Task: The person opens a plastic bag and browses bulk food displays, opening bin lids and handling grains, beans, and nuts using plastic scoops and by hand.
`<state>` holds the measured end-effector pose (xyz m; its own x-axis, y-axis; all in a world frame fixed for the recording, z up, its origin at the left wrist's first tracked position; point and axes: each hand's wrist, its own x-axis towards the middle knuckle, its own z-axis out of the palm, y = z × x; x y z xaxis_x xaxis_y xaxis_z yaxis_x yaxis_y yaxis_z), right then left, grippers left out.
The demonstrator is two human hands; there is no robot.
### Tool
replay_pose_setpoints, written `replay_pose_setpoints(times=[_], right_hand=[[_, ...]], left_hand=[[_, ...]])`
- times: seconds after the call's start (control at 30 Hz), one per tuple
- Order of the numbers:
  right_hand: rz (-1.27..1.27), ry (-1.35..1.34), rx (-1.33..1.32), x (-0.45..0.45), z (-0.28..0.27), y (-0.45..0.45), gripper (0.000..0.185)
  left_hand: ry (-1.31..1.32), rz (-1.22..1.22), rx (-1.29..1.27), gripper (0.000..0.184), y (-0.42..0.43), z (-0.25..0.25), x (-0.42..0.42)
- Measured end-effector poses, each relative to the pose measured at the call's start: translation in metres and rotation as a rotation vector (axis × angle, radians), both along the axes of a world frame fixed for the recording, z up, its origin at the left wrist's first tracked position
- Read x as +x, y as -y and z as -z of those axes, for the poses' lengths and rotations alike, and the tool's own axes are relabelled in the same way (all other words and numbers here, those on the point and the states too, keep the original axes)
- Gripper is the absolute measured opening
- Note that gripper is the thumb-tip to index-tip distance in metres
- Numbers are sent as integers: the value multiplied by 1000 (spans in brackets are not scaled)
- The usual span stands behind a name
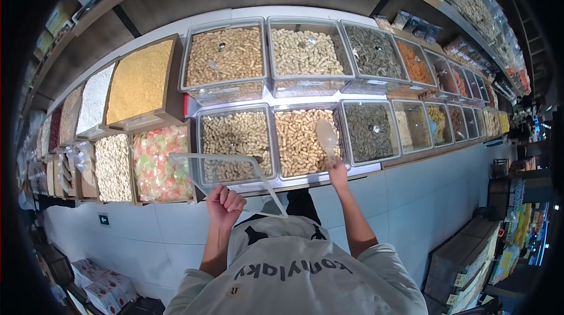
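My left hand (224, 204) is closed around the edge of a clear plastic lid (271, 190), which tilts in front of my body and overlaps the front of the neighbouring bin. At the front of an uncovered bin of unshelled peanuts (295, 147), my right hand (338, 174) grips the handle of a translucent plastic scoop (326, 136). The scoop's bowl lies over the peanuts at the bin's right side; whether it holds any I cannot tell. A lidded bin of peanuts (226, 130) stands just left of it, and a lidded bin of dark sunflower seeds (367, 130) just right.
Behind are more lidded bins, including peanuts (223, 53) and dark seeds (376, 50). Wrapped candies (161, 153) and yellow grain (138, 83) sit to the left. A shelf (132, 0) runs above. Boxes (108, 288) stand on the floor at lower left.
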<state>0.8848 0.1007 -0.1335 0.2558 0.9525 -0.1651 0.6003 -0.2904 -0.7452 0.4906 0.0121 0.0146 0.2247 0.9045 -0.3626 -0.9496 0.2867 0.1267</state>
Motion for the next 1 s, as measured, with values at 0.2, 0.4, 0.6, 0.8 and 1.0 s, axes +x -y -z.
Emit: replay_pose_setpoints(times=[0.2, 0.4, 0.6, 0.8, 1.0], right_hand=[[-200, -36, -50, -66, -25, 14, 33], [-117, 179, -120, -30, -34, 2, 33], [104, 97, -116, -8, -38, 27, 36], [-89, 113, -228, -34, -48, 72, 42], [104, 135, -104, -6, -25, 77, 39]], left_hand=[[-28, 6, 17, 49, -2, -4, 9], [-28, -13, -22, 49, -6, -11, 10], [-37, -32, -17, 49, -6, -15, 12], [-49, -12, -19, 48, -11, -11, 18], [-21, 25, -8, 48, -17, -7, 24]])
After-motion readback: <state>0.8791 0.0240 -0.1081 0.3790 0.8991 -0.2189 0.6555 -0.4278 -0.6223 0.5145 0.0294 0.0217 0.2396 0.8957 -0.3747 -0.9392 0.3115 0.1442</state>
